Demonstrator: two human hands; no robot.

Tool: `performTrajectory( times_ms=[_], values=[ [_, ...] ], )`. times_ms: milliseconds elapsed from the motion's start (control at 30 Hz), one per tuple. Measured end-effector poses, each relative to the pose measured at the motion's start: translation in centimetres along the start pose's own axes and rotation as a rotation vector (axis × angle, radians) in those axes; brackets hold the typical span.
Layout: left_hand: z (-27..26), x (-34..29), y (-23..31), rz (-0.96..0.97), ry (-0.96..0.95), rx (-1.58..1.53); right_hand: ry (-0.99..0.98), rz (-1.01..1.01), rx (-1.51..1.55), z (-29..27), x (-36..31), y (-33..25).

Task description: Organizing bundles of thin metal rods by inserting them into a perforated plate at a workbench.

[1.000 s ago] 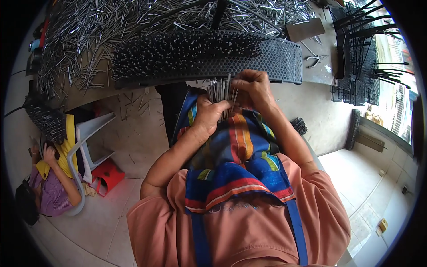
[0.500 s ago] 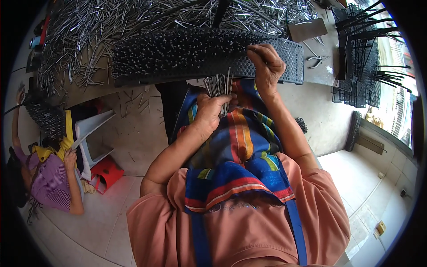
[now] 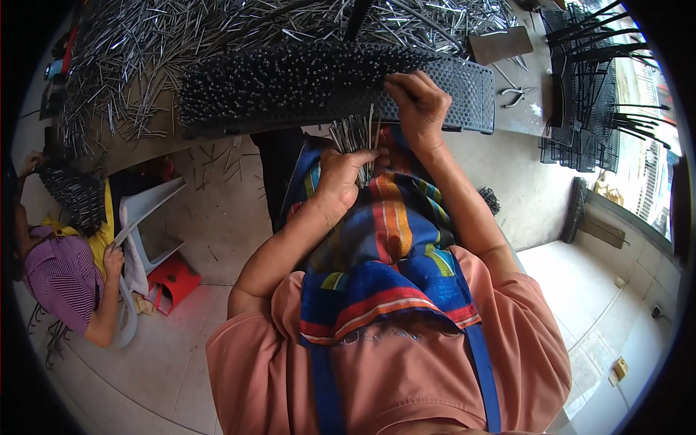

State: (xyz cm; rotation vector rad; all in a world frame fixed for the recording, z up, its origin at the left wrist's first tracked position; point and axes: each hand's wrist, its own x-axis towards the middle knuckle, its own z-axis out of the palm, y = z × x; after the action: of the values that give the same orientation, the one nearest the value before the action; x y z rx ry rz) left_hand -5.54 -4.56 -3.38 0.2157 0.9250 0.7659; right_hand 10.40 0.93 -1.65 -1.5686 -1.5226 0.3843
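Observation:
A bundle of thin grey metal strips stands upright in my left hand, closed round it above my lap, with the thumb across the front. My right hand is held over a long black perforated rack, its fingers curled together in a pinch. Whatever those fingers hold, if anything, is too small or hidden to make out. Dark strip ends fill the holes over the left and middle of the rack, while bare holes show at its right end.
A large heap of loose metal strips covers the table behind and left of the rack. Pliers and a brown flat board lie at right, near black mesh racks. Another person in a purple striped top sits at left.
My right hand has moved a little left and down along the rack. My left hand keeps hold of the bundle, almost still. The person at left has shifted position.

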Motion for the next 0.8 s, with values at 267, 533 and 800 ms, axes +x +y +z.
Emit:
performTrajectory(
  times_ms=[267,533,800],
  values=[
    [0.4,-0.4,0.3,-0.017,-0.088,-0.028,-0.142,0.222,0.083,-1.8,-1.4,-1.1],
    [0.2,0.0,0.1,-0.04,-0.017,-0.014,-0.118,0.756,0.659,-2.9,-2.0,-0.3],
    [0.5,-0.4,0.1,-0.074,0.018,0.078,0.185,0.158,0.411,-2.4,-0.1,1.4]
  ],
)
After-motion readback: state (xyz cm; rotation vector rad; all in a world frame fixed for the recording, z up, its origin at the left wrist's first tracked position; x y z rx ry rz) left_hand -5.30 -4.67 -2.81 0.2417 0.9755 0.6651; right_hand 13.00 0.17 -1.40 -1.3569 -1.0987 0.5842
